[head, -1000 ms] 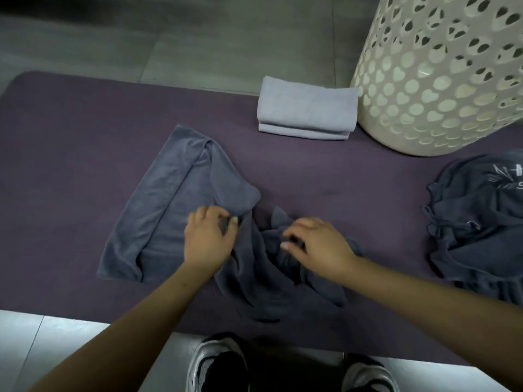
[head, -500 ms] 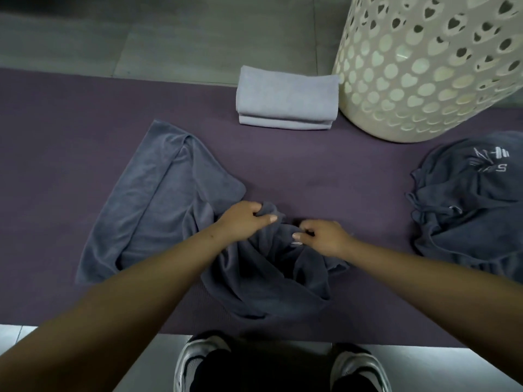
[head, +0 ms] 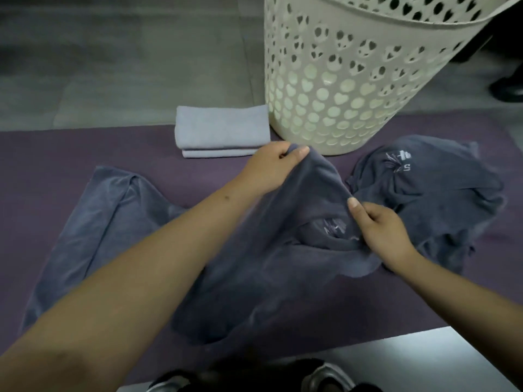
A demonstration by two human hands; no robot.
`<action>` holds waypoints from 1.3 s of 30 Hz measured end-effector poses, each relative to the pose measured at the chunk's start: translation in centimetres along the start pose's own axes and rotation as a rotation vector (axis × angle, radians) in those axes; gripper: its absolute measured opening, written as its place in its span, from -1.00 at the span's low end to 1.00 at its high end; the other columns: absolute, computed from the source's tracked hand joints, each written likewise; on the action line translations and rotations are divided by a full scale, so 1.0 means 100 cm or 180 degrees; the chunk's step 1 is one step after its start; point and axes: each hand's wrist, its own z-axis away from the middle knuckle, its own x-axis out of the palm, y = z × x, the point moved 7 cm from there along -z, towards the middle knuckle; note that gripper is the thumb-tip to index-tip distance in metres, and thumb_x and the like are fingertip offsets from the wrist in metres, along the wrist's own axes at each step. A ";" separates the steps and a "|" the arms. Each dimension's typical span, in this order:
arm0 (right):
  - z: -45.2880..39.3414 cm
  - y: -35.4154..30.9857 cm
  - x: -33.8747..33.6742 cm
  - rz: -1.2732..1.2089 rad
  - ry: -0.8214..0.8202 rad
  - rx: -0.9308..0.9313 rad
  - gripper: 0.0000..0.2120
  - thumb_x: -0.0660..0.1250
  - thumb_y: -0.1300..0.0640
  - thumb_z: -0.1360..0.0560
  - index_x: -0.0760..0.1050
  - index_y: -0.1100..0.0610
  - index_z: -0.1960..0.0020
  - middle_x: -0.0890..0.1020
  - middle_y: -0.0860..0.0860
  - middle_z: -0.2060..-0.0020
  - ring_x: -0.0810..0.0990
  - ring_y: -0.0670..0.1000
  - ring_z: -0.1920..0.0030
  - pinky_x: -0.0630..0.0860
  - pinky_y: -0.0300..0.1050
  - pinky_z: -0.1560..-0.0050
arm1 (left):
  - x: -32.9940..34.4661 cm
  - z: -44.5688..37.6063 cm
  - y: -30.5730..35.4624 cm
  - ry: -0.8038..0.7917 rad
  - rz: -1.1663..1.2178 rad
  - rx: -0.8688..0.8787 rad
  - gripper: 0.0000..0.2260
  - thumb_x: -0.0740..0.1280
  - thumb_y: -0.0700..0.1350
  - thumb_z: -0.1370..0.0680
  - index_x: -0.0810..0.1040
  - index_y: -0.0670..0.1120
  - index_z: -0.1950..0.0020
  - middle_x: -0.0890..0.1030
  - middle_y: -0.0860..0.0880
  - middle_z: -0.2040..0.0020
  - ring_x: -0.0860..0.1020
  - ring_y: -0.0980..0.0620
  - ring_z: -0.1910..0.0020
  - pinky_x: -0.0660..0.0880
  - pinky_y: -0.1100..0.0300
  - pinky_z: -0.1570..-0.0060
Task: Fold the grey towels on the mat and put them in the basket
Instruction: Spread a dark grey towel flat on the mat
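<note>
A dark grey towel point(head: 271, 267) lies crumpled across the purple mat point(head: 42, 154), its left part spread flat. My left hand point(head: 268, 168) grips one corner of it, lifted toward the basket. My right hand point(head: 379, 224) pinches the towel's edge a little nearer to me, beside some pale lettering. A second dark grey towel point(head: 424, 190) with a white logo is bunched at the right. A folded light grey towel point(head: 220, 131) sits at the mat's far edge. The cream basket point(head: 353, 80) with heart-shaped holes stands right behind the towels.
Grey floor tiles point(head: 127, 66) lie beyond the mat. My shoes point(head: 325, 377) show at the bottom edge, on a pale floor strip. A dark shoe point(head: 506, 89) of another person is at the far right.
Both hands took hold of the crumpled towel's middle and lifted it up and away toward the basket, spreading apart. The view tilted up, showing more of the basket.
</note>
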 end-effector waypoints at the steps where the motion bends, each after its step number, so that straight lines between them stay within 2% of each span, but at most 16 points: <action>1: 0.002 0.006 -0.009 -0.0064 0.0102 0.0091 -0.46 0.18 -0.10 -0.56 0.30 0.27 0.44 0.42 0.07 0.53 0.39 -0.09 0.50 0.32 -0.33 0.43 | 0.014 -0.004 0.008 -0.0063 -0.0135 0.0114 -0.63 0.21 0.06 -0.61 0.39 -0.15 0.28 0.40 0.04 0.33 0.37 0.07 0.23 0.27 0.16 0.21; 3: 0.004 0.018 -0.019 -0.0304 0.0247 0.0242 -0.50 0.18 -0.15 -0.53 0.46 0.22 0.36 0.57 0.02 0.44 0.52 -0.16 0.42 0.42 -0.32 0.27 | 0.041 -0.008 0.018 -0.0269 -0.0405 0.0262 -0.62 0.23 0.09 -0.60 0.37 -0.12 0.32 0.37 0.06 0.35 0.37 0.04 0.17 0.26 0.11 0.13; 5: 0.001 0.028 -0.024 -0.0578 0.0236 0.0264 -0.66 0.14 -0.19 -0.52 0.54 0.01 0.14 0.63 -0.10 0.17 0.59 -0.17 0.13 0.46 -0.21 0.03 | 0.069 -0.006 0.024 -0.0754 -0.0336 0.0312 -0.68 0.25 0.04 -0.60 0.44 -0.13 0.26 0.43 0.03 0.32 0.40 0.07 0.20 0.28 0.11 0.12; 7: -0.007 0.029 -0.018 -0.0959 -0.0210 0.0229 -0.74 0.09 -0.15 -0.57 0.49 -0.15 -0.13 0.55 -0.26 -0.09 0.49 -0.21 -0.16 0.36 -0.24 -0.19 | 0.090 -0.001 0.026 -0.1239 -0.0179 0.0252 -0.81 0.27 -0.05 -0.60 0.53 -0.14 0.12 0.54 -0.03 0.20 0.46 0.10 0.18 0.39 0.13 0.09; 9: -0.014 0.025 -0.006 -0.1457 -0.0749 0.0263 -0.66 0.04 -0.17 -0.60 0.46 -0.15 -0.26 0.52 -0.24 -0.21 0.42 -0.21 -0.29 0.30 -0.20 -0.32 | 0.100 0.001 0.027 -0.1396 -0.0126 0.0191 -0.91 0.28 -0.09 -0.60 0.56 -0.06 0.03 0.60 0.02 0.07 0.52 0.17 0.11 0.45 0.27 0.01; 12: -0.017 0.026 0.003 -0.1785 -0.1115 0.0666 -0.63 0.09 -0.20 -0.58 0.58 -0.03 -0.10 0.61 -0.10 -0.14 0.53 -0.12 -0.21 0.37 -0.12 -0.32 | 0.101 -0.004 0.031 -0.1357 0.0035 0.0165 -0.91 0.28 -0.11 -0.60 0.59 -0.03 0.01 0.62 0.05 0.05 0.52 0.27 0.12 0.42 0.41 0.03; 15: -0.016 0.031 -0.014 -0.1205 -0.1276 0.0575 -0.68 0.22 -0.14 -0.54 0.60 0.08 0.07 0.68 -0.07 0.09 0.62 -0.12 0.02 0.49 -0.15 -0.10 | 0.090 -0.013 0.029 -0.1105 0.0072 0.0206 -0.89 0.29 -0.14 -0.59 0.59 -0.03 0.08 0.61 0.11 0.14 0.49 0.38 0.22 0.40 0.45 0.09; 18: -0.022 0.035 -0.044 -0.0372 -0.1512 0.0354 -0.66 0.33 -0.09 -0.48 0.37 0.08 0.33 0.46 -0.10 0.42 0.45 -0.15 0.35 0.35 -0.20 0.23 | 0.076 -0.023 0.023 -0.0667 -0.0065 0.0277 -0.87 0.28 -0.15 -0.59 0.56 -0.02 0.13 0.55 0.19 0.23 0.46 0.43 0.30 0.36 0.49 0.17; 23: -0.042 0.051 -0.093 0.0257 -0.1072 0.0516 -0.67 0.42 -0.08 -0.43 0.41 0.13 0.27 0.48 -0.08 0.40 0.42 -0.22 0.42 0.30 -0.40 0.39 | 0.062 -0.042 0.013 -0.0044 -0.0259 0.0105 -0.84 0.25 -0.13 -0.61 0.50 -0.07 0.17 0.48 0.16 0.29 0.42 0.34 0.33 0.30 0.49 0.25; 24: -0.043 0.056 -0.099 0.0163 -0.0909 0.0491 -0.68 0.43 -0.05 -0.43 0.39 0.15 0.26 0.45 -0.04 0.38 0.39 -0.20 0.42 0.28 -0.39 0.41 | 0.066 -0.043 0.013 -0.0115 -0.0317 0.0072 -0.82 0.25 -0.13 -0.61 0.49 -0.07 0.20 0.47 0.13 0.30 0.41 0.32 0.35 0.30 0.45 0.27; 26: -0.044 0.058 -0.107 -0.0334 -0.0592 0.0443 -0.74 0.44 0.03 -0.43 0.43 0.16 0.20 0.50 0.02 0.31 0.46 -0.11 0.30 0.37 -0.28 0.27 | 0.079 -0.043 0.013 -0.0413 -0.0186 -0.0007 -0.80 0.26 -0.09 -0.60 0.52 -0.08 0.21 0.50 0.07 0.28 0.41 0.28 0.32 0.34 0.32 0.20; 28: -0.045 0.049 -0.110 -0.0629 -0.0434 0.0245 -0.79 0.44 0.08 -0.44 0.47 0.19 0.13 0.56 0.03 0.24 0.53 -0.05 0.20 0.46 -0.13 0.13 | 0.100 -0.038 0.016 -0.0863 0.0136 -0.0094 -0.82 0.26 -0.05 -0.60 0.57 -0.08 0.12 0.60 0.05 0.16 0.51 0.17 0.16 0.43 0.20 -0.01; 30: -0.046 0.032 -0.108 -0.0539 -0.0463 -0.0067 -0.80 0.43 0.10 -0.45 0.50 0.21 0.09 0.57 0.01 0.23 0.52 -0.09 0.19 0.46 -0.19 0.12 | 0.120 -0.034 0.025 -0.1236 0.0472 -0.0130 -0.82 0.27 0.02 -0.59 0.59 -0.04 -0.05 0.64 0.03 -0.03 0.57 0.11 -0.05 0.45 0.09 -0.24; 33: -0.046 0.012 -0.105 -0.0456 -0.0595 -0.0407 -0.90 0.43 0.15 -0.45 0.53 0.12 0.11 0.61 -0.02 0.21 0.55 -0.13 0.19 0.45 -0.24 0.10 | 0.138 -0.029 0.045 -0.1597 0.0838 -0.0194 -0.50 0.28 0.26 -0.45 0.55 -0.01 -0.26 0.60 0.06 -0.22 0.51 0.12 -0.26 0.38 0.12 -0.31; 35: -0.045 0.007 -0.108 -0.0454 -0.0618 -0.0521 -0.90 0.44 0.17 -0.43 0.56 0.14 0.08 0.65 0.01 0.17 0.60 -0.08 0.15 0.49 -0.20 0.05 | 0.145 -0.027 0.053 -0.1763 0.1105 -0.0385 -0.50 0.30 0.27 -0.46 0.57 -0.04 -0.24 0.62 0.05 -0.18 0.54 0.13 -0.21 0.41 0.17 -0.27; 39: -0.042 0.020 -0.119 -0.0117 -0.0772 -0.0301 -0.81 0.50 0.08 -0.37 0.60 0.12 0.07 0.68 0.01 0.17 0.64 -0.07 0.13 0.53 -0.17 0.02 | 0.147 -0.030 0.067 -0.1762 0.1355 -0.0349 -0.81 0.28 -0.06 -0.57 0.58 -0.16 -0.01 0.65 0.00 0.14 0.57 0.15 0.16 0.49 0.32 0.10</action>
